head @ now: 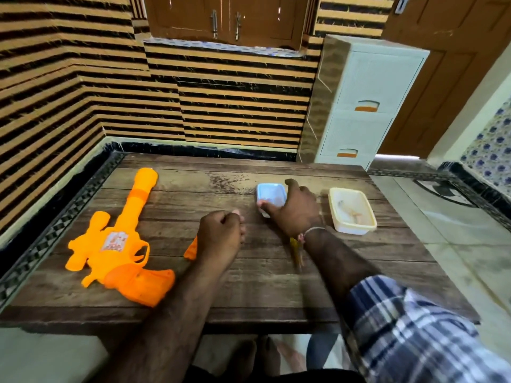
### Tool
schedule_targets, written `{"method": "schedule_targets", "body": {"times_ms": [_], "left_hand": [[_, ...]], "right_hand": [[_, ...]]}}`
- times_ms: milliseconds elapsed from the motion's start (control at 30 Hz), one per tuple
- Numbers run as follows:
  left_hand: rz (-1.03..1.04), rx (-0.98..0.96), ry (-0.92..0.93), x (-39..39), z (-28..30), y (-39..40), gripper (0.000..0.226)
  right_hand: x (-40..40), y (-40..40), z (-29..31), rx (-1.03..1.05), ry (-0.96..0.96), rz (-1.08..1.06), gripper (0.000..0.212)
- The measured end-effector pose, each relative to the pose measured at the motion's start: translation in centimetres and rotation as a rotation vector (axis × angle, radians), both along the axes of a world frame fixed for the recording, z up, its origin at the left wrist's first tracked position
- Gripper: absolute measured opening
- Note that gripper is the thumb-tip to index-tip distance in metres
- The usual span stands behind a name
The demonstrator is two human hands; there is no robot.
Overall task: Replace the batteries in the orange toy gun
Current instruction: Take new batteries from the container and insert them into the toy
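Two bare hands work over the brown wooden plank table [249,286]. The right hand [296,211] grips a small pale-blue plastic box [270,194] at the table's middle, thumb and fingers curled round its edges. The left hand [221,233] is clenched; whether it holds anything cannot be told. The large orange plastic toy gun [121,244] lies flat, well left of both hands, untouched. A cream rectangular plastic tub [352,210] sits just right of the right hand.
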State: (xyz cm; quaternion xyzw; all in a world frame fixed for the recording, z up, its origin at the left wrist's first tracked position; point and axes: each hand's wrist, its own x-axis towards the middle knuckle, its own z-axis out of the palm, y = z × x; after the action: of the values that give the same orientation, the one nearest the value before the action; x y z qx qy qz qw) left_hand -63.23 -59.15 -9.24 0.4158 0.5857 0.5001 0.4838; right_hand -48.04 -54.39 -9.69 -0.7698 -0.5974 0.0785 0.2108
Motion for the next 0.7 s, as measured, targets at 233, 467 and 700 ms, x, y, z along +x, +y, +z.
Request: {"method": "schedule_targets", "body": {"times_ms": [233, 467, 700], "left_hand": [[0.032, 0.028, -0.047, -2.0, -0.5, -0.4, 0.031], [-0.017, -0.076, -0.413, -1.7, -0.3, -2.2, 0.035], [-0.190, -0.345, -1.037, -2.3, 0.9, -5.7, 0.060]], "right_hand": [[-1.6, 1.0, -1.6, -0.101, -0.045, -0.102, 0.084], [-5.6, -9.4, 0.8, 0.312, 0.302, 0.134, 0.065], [-9.1, -15.2, 0.4, 0.386, 0.196, 0.176, 0.070]]}}
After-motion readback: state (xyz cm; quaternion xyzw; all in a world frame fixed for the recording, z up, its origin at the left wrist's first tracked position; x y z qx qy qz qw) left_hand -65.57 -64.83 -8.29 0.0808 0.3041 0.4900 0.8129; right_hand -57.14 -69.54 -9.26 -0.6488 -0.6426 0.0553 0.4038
